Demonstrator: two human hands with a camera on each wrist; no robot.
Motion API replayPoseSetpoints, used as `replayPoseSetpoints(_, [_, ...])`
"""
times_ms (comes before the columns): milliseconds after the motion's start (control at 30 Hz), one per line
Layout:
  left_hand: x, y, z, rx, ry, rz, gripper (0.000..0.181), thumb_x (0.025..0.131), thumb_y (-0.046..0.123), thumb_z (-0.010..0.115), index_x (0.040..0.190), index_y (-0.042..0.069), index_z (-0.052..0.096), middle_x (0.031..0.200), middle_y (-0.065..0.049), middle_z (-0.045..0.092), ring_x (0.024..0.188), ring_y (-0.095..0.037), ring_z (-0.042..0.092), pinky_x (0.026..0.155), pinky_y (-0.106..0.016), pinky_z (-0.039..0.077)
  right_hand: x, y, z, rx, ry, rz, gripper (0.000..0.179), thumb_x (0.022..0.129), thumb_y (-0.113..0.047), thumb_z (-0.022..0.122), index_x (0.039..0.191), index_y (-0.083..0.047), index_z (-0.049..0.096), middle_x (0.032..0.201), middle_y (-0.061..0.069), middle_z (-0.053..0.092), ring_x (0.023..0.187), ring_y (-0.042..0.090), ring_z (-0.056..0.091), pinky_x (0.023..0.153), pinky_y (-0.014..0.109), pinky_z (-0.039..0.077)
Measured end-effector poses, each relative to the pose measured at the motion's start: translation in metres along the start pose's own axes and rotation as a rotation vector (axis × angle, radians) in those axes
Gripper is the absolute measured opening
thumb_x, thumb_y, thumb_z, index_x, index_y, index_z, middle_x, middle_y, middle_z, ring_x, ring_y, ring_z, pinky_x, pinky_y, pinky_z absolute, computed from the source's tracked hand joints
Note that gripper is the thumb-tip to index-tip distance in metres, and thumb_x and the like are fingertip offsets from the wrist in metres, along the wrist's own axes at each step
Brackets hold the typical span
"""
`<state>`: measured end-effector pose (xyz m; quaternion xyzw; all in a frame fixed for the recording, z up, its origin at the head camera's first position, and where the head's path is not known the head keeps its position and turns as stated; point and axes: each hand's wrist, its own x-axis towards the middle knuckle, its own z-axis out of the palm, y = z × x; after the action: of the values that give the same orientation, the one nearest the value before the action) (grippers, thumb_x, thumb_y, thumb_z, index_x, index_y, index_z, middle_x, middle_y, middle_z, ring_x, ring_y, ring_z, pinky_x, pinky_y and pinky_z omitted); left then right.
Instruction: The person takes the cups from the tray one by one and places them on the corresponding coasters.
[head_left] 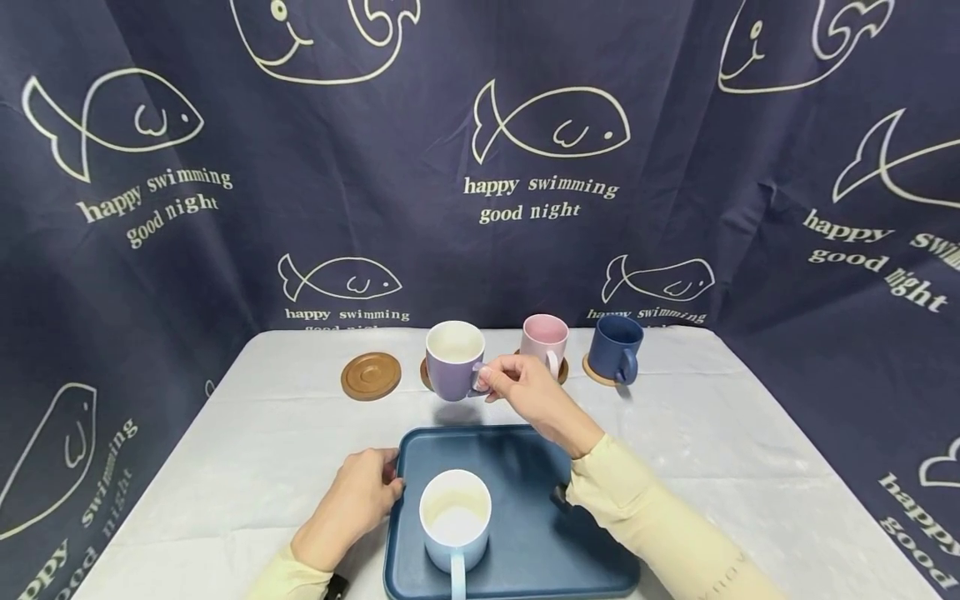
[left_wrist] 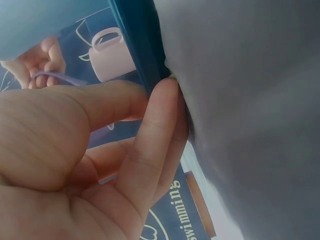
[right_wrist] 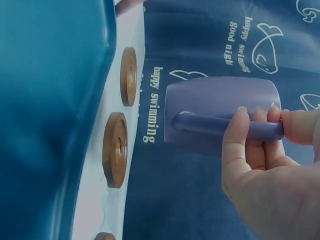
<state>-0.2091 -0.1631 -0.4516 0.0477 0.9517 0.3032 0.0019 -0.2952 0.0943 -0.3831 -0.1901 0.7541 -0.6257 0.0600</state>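
Note:
My right hand (head_left: 536,398) pinches the handle of a purple mug (head_left: 452,377) with a cream inside. The mug is upright in the air, in front of a wooden coaster (right_wrist: 116,150) that it partly covers in the head view. My left hand (head_left: 358,492) grips the left rim of a dark blue tray (head_left: 555,533), thumb on one side and fingers on the other, as the left wrist view shows. On the tray's left part stands a light blue mug (head_left: 454,533), its handle towards me.
At the back of the table (head_left: 277,467), a pink mug (head_left: 542,337) and a navy mug (head_left: 613,346) stand on wooden coasters, right of the purple mug. A bare wooden coaster (head_left: 371,376) lies to the left. Behind the table hangs a dark blue curtain (head_left: 427,200) with fish drawings.

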Motion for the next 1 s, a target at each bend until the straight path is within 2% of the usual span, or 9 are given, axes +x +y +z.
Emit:
replayPoseSetpoints(133, [-0.001,-0.001,0.001,0.002,0.004,0.006,0.042,0.085,0.003,0.078,0.124,-0.009,0.068,0.075,0.003,0.060,0.071,-0.013,0.057,0.065,-0.031,0.050,0.009,0.001,0.002,-0.004,0.033,0.024,0.022,0.103,-0.008,0.061,0.089,0.009,0.067,0.091,0.014,0.068,0.090,0.024,0.066,0.083,0.030,0.058])
replayPoseSetpoints(267, [-0.001,-0.001,0.001,-0.008,0.007,0.005,0.043,0.085,0.003,0.078,0.125,-0.011,0.067,0.076,0.002,0.061,0.071,-0.012,0.058,0.063,-0.029,0.050,0.015,0.002,0.005,0.008,0.074,0.045,0.021,0.103,-0.010,0.062,0.093,0.007,0.070,0.091,0.010,0.068,0.090,0.025,0.066,0.084,0.031,0.058])
replayPoseSetpoints(533, [-0.001,-0.001,0.001,-0.016,0.000,-0.002,0.043,0.086,0.003,0.077,0.125,-0.010,0.067,0.076,0.003,0.060,0.069,-0.011,0.057,0.060,-0.027,0.049,0.028,0.007,0.016,0.078,0.150,0.045,0.022,0.101,-0.010,0.064,0.094,0.011,0.070,0.088,0.011,0.069,0.085,0.020,0.065,0.091,0.052,0.057])
replayPoseSetpoints(600, [-0.001,-0.001,0.001,-0.021,-0.002,-0.002,0.042,0.086,0.002,0.077,0.125,-0.010,0.067,0.075,0.003,0.060,0.068,-0.011,0.057,0.059,-0.027,0.049,0.031,0.008,0.018,0.091,0.168,0.051,0.023,0.101,-0.010,0.065,0.093,0.010,0.070,0.087,0.010,0.068,0.085,0.020,0.065,0.089,0.048,0.059])
replayPoseSetpoints(767, [-0.001,-0.001,0.001,-0.026,-0.002,0.001,0.040,0.086,0.002,0.077,0.124,-0.009,0.068,0.075,0.003,0.059,0.067,-0.011,0.056,0.058,-0.026,0.048,0.038,0.010,0.025,0.104,0.212,0.052,0.023,0.102,-0.011,0.065,0.091,0.008,0.070,0.085,0.007,0.068,0.082,0.018,0.065,0.076,0.028,0.059])
replayPoseSetpoints(1000, [-0.001,0.000,0.001,-0.031,-0.003,0.003,0.041,0.086,0.002,0.077,0.125,-0.008,0.068,0.074,0.003,0.059,0.067,-0.010,0.056,0.058,-0.026,0.048,0.045,0.015,0.032,0.106,0.268,0.059,0.022,0.101,-0.011,0.066,0.089,0.006,0.071,0.086,0.008,0.070,0.085,0.021,0.066,0.080,0.032,0.059])
